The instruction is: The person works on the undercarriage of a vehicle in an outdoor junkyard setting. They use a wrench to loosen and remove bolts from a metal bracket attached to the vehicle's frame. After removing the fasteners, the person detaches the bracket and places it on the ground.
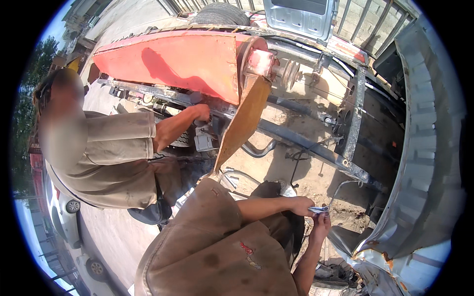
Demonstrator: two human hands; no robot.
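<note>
In front of my body, my left hand (301, 206) and my right hand (322, 225) are close together. Between their fingertips is a small, flat blue-and-white piece (318, 209), too small to name. The fingers of both hands are closed on it. Just beyond my right hand, a thin bent grey tube or rod (339, 189) curves up toward the dark metal vehicle frame (316, 146). Whether it touches the blue-and-white piece I cannot tell.
A co-worker (113, 153) crouches at left, one hand (201, 113) at the frame. A red metal body (192, 64) with a rusty angled plate (244, 123) lies across the frame. Dented white sheet metal (424, 148) rises at right. A tyre (220, 14) stands at the back.
</note>
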